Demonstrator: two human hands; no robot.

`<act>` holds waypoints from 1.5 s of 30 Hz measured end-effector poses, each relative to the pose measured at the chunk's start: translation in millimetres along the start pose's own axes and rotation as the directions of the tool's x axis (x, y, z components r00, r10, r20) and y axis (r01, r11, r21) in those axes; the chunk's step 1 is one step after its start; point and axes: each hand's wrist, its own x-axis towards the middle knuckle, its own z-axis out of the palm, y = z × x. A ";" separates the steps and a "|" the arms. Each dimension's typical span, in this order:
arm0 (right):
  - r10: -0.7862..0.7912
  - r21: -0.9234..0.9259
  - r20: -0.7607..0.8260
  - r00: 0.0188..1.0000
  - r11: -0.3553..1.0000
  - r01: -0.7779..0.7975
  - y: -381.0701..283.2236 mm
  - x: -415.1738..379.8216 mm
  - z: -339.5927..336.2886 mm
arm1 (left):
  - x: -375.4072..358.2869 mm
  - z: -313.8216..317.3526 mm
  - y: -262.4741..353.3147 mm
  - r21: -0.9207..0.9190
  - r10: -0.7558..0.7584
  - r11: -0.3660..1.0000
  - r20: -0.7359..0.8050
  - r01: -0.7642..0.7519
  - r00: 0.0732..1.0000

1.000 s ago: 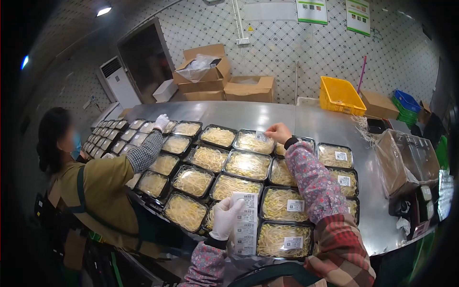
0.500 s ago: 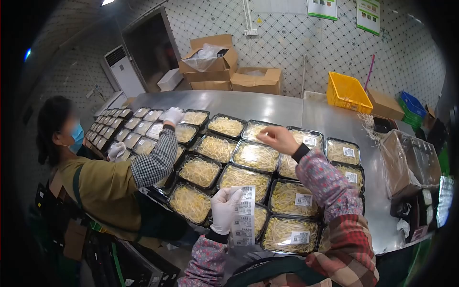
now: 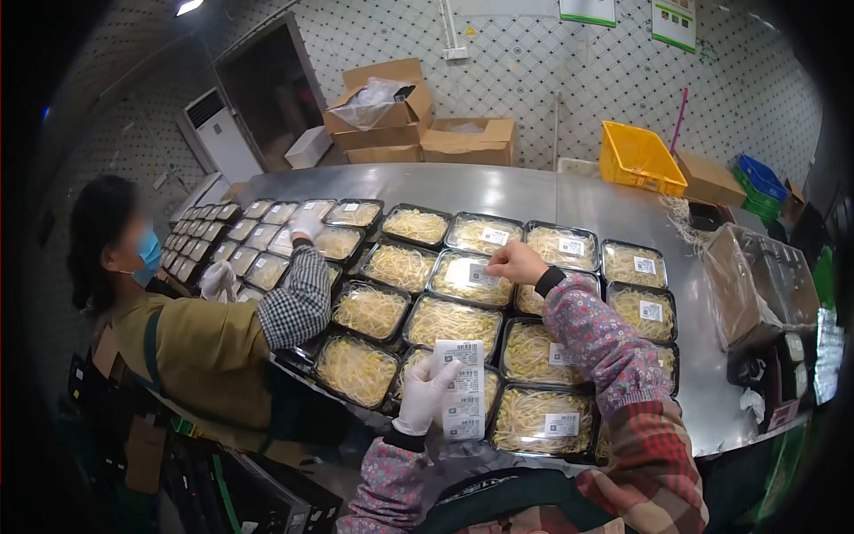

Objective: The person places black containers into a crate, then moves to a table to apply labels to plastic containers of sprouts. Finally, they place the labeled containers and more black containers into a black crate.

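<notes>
Left hand [image 3: 425,397], gloved, pinches label strip [image 3: 463,400] over trays at tabletop [image 3: 507,192] near edge; right hand [image 3: 518,263], bare, fingers bunched, at a label [image 3: 481,275] on middle sprout tray [image 3: 449,277]. Trays toward right edge mostly labelled; the front-middle tray [image 3: 454,322] and column to its left, nearest front-left tray [image 3: 356,370] included, show none.

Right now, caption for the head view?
Gloved left hand holding a strip of labels, bare right hand at a label over a tray of bean sprouts.
</notes>
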 end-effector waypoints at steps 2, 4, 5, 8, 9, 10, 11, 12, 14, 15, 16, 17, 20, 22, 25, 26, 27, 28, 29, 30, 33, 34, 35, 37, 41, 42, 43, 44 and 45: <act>0.035 -0.209 -0.048 0.998 0.977 -0.045 -7.1 -3.9 9.9 | -4.2 -2.2 2.7 -0.014 0.009 1.000 -0.009 -0.009 1.000; -0.092 -0.400 -0.106 0.990 0.916 0.042 -2.5 -7.6 22.5 | -9.1 -4.5 4.8 -0.043 0.014 0.999 -0.030 -0.015 0.999; -0.131 -0.510 -0.115 0.985 0.859 0.055 -0.5 -8.3 27.0 | -10.1 -5.1 6.6 -0.066 0.016 0.998 -0.047 -0.019 0.999; -0.190 -0.717 -0.148 0.971 0.697 0.028 -16.8 -19.6 12.2 | -14.6 1.0 8.9 -0.180 0.081 0.978 -0.140 -0.105 0.987; -0.259 -0.651 -0.183 0.948 0.755 0.081 -26.3 -26.6 8.5 | -13.5 3.0 9.8 -0.219 0.115 0.964 -0.174 -0.152 0.978; -0.322 -0.581 -0.221 0.920 0.801 0.141 -38.2 -36.5 4.2 | -14.9 -0.3 7.9 -0.182 0.107 0.973 -0.173 -0.139 0.979; -0.203 -0.290 -0.072 0.977 0.941 0.175 -74.8 -57.1 -10.6 | -16.1 -5.4 3.5 -0.147 0.096 0.982 -0.174 -0.122 0.980; -0.125 0.030 0.114 0.986 0.992 0.122 -104.8 -74.0 -17.0 | -18.9 -8.7 -0.4 -0.109 0.080 0.989 -0.174 -0.100 0.981; -0.383 0.419 0.280 0.880 0.874 0.247 -112.6 -98.6 5.0 | -24.2 -6.4 -4.4 -0.063 0.064 0.995 -0.193 -0.077 0.979; -0.347 0.459 0.376 0.859 0.875 0.153 -116.8 -108.1 10.1 | -25.9 -5.3 -5.3 -0.036 0.059 0.997 -0.198 -0.067 0.978; -0.315 0.484 0.470 0.825 0.873 0.057 -119.5 -112.9 12.6 | -27.3 -4.3 -6.3 -0.039 0.053 0.997 -0.184 -0.061 0.981; -0.272 0.500 0.451 0.850 0.866 0.012 -120.8 -113.6 12.7 | -29.8 -2.9 -8.2 -0.045 0.047 0.997 -0.171 -0.056 0.984; -0.129 0.522 0.237 0.963 0.853 -0.015 -99.6 -92.8 14.9 | -37.6 -2.2 -8.2 -0.030 0.000 1.000 -0.127 -0.004 0.992; -0.041 0.401 0.193 0.980 0.915 -0.040 -85.7 -77.2 19.2 | -48.5 -12.1 -11.1 -0.090 -0.105 0.991 -0.099 0.097 0.990; -0.065 0.208 0.240 0.969 0.978 0.014 -60.4 -63.4 44.7 | -60.1 -24.1 -4.6 -0.083 -0.057 0.995 -0.089 0.049 0.994; -0.115 0.117 0.210 0.971 0.989 0.091 -53.4 -60.5 53.7 | -63.6 -25.7 -1.7 -0.093 -0.044 0.995 -0.086 0.036 0.995; -0.168 0.023 0.184 0.968 0.986 0.167 -53.8 -59.2 58.6 | -65.5 -28.9 -2.7 -0.041 0.011 0.999 -0.066 -0.014 0.998; -0.225 -0.072 0.163 0.961 0.968 0.238 -53.9 -59.5 63.1 | -66.6 -30.2 -3.1 0.012 0.097 0.995 -0.059 -0.097 0.993; -0.222 -0.147 0.111 0.969 0.960 0.237 -53.3 -63.7 68.6 | -67.5 -31.4 -3.4 0.064 0.182 0.982 -0.049 -0.179 0.982; -0.230 -0.284 0.111 0.967 0.925 0.253 -58.6 -65.0 69.7 | -68.5 -32.5 -3.1 0.115 0.263 0.959 -0.034 -0.258 0.964; -0.217 -0.587 0.106 0.970 0.774 0.238 -70.4 -70.1 66.1 | -74.8 -32.2 0.4 0.007 0.177 0.984 -0.114 -0.177 0.978; -0.185 -0.631 0.090 0.978 0.750 0.200 -73.7 -70.6 57.8 | -78.3 -29.3 3.1 -0.030 0.165 0.985 -0.159 -0.171 0.973; -0.156 -0.673 0.071 0.985 0.721 0.163 -78.7 -73.1 51.0 | -81.2 -24.9 7.2 -0.068 0.153 0.983 -0.203 -0.170 0.967; -0.158 -0.425 0.041 0.987 0.891 0.160 -102.4 -87.5 37.5 | -83.7 -24.9 5.3 -0.083 0.160 0.979 -0.271 -0.189 0.949; -0.414 0.431 0.335 0.846 0.866 0.253 -147.9 -137.8 43.1 | -88.3 -32.3 -19.2 0.040 0.231 0.972 -0.334 -0.231 0.914; -0.443 0.480 0.399 0.803 0.847 0.229 -159.7 -148.4 45.8 | -89.2 -32.2 -23.1 0.076 0.253 0.967 -0.339 -0.241 0.906; -0.386 0.497 0.426 0.818 0.855 0.145 -161.8 -153.9 49.1 | -90.2 -31.9 -25.0 0.045 0.240 0.970 -0.328 -0.238 0.914; -0.330 0.511 0.456 0.826 0.857 0.060 -162.2 -157.3 51.6 | -92.8 -30.0 -26.0 0.039 0.186 0.982 -0.302 -0.182 0.935; -0.296 0.499 0.388 0.873 0.864 0.071 -159.4 -157.4 52.7 | -96.2 -20.2 -12.2 0.034 0.131 0.991 -0.278 -0.127 0.952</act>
